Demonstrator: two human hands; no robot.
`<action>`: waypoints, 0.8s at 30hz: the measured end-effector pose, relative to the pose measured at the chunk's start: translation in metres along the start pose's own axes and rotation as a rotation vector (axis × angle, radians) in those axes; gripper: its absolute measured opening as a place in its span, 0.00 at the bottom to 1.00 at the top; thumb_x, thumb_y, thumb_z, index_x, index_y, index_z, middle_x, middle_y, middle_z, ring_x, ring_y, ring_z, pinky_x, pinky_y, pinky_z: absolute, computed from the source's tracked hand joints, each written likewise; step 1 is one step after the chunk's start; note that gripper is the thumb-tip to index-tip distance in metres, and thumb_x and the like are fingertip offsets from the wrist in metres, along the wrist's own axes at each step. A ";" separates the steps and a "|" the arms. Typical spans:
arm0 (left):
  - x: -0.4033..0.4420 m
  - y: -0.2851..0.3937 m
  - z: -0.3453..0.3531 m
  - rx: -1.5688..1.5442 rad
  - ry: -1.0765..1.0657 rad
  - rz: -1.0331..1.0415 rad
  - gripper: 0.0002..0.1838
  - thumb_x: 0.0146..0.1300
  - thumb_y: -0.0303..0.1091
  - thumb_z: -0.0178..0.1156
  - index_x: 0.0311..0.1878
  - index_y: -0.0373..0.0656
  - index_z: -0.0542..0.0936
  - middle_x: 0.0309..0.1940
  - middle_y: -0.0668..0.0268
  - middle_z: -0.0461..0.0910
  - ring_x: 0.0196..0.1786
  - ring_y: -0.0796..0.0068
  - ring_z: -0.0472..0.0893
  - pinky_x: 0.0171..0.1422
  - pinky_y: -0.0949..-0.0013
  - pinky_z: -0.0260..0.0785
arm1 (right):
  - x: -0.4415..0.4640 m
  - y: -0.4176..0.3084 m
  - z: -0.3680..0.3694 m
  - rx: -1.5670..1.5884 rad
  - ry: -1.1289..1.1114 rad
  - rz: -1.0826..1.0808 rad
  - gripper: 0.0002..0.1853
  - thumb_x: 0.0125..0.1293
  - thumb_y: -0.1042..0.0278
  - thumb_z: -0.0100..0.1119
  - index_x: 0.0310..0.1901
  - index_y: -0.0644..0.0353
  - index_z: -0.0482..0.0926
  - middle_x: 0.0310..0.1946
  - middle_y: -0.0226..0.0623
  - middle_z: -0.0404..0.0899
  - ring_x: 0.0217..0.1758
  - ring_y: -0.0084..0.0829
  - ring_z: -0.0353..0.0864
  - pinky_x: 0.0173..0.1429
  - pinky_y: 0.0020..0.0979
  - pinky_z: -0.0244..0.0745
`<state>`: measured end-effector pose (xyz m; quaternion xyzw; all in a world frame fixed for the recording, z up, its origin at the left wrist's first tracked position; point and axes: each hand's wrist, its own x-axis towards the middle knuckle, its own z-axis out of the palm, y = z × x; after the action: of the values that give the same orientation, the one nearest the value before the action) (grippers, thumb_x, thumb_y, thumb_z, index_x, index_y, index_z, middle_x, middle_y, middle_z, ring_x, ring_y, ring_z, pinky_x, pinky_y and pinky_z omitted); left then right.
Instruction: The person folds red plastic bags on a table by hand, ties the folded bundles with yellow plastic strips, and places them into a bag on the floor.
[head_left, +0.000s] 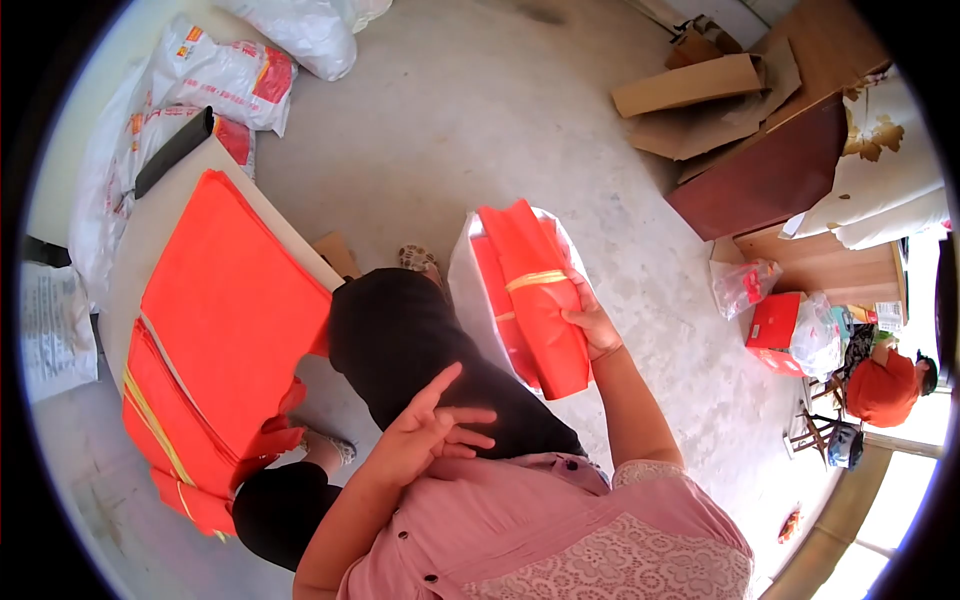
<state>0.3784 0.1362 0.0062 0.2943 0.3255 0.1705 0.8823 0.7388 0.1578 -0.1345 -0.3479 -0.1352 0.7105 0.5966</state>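
Observation:
My right hand (pixel 592 318) is closed on the side of a bundle of folded red sheets (pixel 535 295), with a yellow band tied around its middle. This bundle is over a white sack (pixel 474 262) that holds more red material. My left hand (pixel 430 425) is raised over my lap with its fingers spread and nothing in it. To its left, a stack of large red sheets (pixel 235 290) covers most of a table. Several yellow strips (pixel 160 430) lie across the red sheets near the table's outer edge.
White printed sacks (pixel 215 80) are piled behind the table, where a black roll (pixel 175 152) rests on its far end. Flattened cardboard (pixel 690 95) leans by a brown cabinet (pixel 760 165). At the far right sits a person in red (pixel 885 388), near a red box (pixel 775 325).

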 end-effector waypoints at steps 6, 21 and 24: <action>-0.002 -0.002 -0.004 -0.017 -0.013 0.009 0.41 0.85 0.43 0.50 0.89 0.56 0.38 0.70 0.44 0.77 0.61 0.51 0.87 0.60 0.61 0.83 | 0.020 0.021 -0.028 -0.393 0.074 0.196 0.42 0.64 0.85 0.60 0.80 0.53 0.63 0.81 0.39 0.61 0.79 0.36 0.68 0.74 0.37 0.72; -0.006 -0.004 -0.011 -0.050 -0.081 0.030 0.40 0.86 0.42 0.48 0.89 0.58 0.36 0.72 0.44 0.76 0.62 0.50 0.87 0.62 0.60 0.83 | 0.022 0.050 -0.027 -1.168 0.144 0.284 0.41 0.68 0.78 0.60 0.81 0.42 0.61 0.77 0.40 0.66 0.80 0.40 0.68 0.78 0.37 0.68; -0.009 -0.003 -0.012 -0.063 -0.078 0.025 0.40 0.86 0.41 0.48 0.89 0.58 0.36 0.72 0.44 0.76 0.63 0.50 0.86 0.62 0.59 0.83 | 0.019 0.054 -0.029 -1.210 0.088 0.253 0.42 0.69 0.76 0.61 0.83 0.42 0.59 0.78 0.44 0.65 0.81 0.43 0.67 0.79 0.40 0.68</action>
<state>0.3646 0.1347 0.0015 0.2767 0.2816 0.1803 0.9009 0.7162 0.1560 -0.1944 -0.6669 -0.4470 0.5581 0.2097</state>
